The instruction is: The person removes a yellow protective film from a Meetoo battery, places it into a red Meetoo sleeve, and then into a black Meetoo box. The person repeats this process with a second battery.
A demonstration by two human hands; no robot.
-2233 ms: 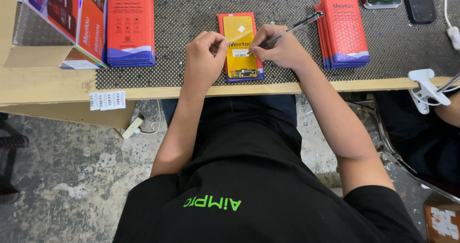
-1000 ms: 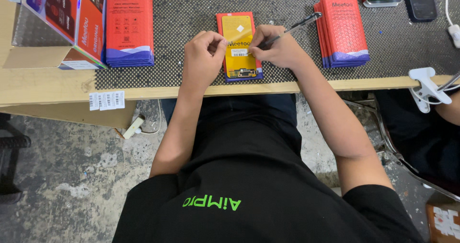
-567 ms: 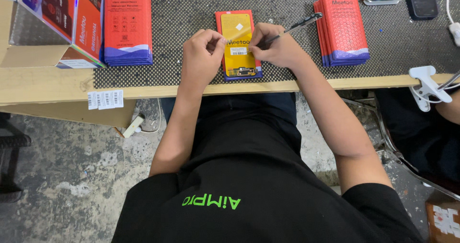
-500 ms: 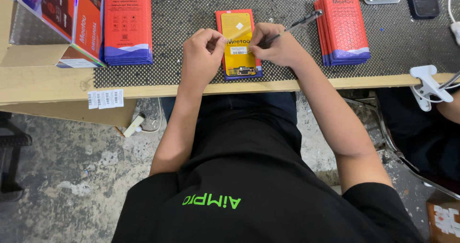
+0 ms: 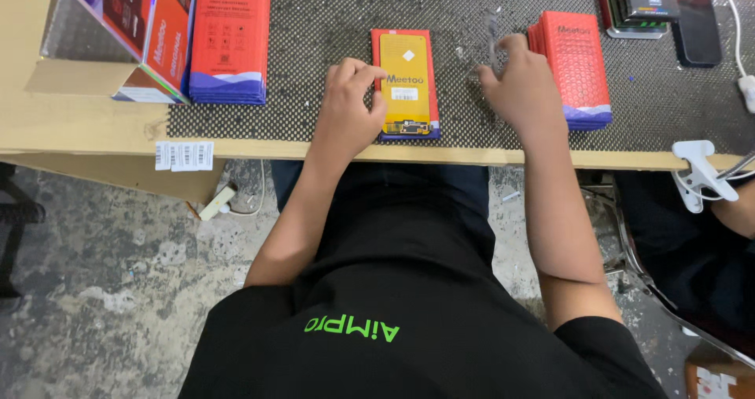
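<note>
Down at the near edge of the surface (image 5: pixel 94 124), a person in a black shirt is sitting with both hands out over a dark dotted mat (image 5: pixel 314 29). Between the hands, a flat red packet with a yellow front (image 5: pixel 406 84) is lying square on the mat, its short end toward the person. At about nine o'clock from it, the left hand (image 5: pixel 348 112) is resting with its fingers (image 5: pixel 368 75) curled and touching the packet's left edge, pinching nothing that I can make out. At about three o'clock from the packet, the right hand (image 5: pixel 525 88) is hanging just above the mat, apart from the packet, fingers half bent around a pen (image 5: pixel 492 36) that is badly blurred; it seems held, though the grip is hard to read. Just beside that hand, at its three o'clock, a stack of red packets (image 5: pixel 578 69) is sitting. Well off at nine o'clock, a second red stack (image 5: pixel 230 37) is lying next to an open cardboard box (image 5: pixel 102 73). A strip of barcode labels (image 5: pixel 184 155) is sticking to the surface's front edge.
</note>
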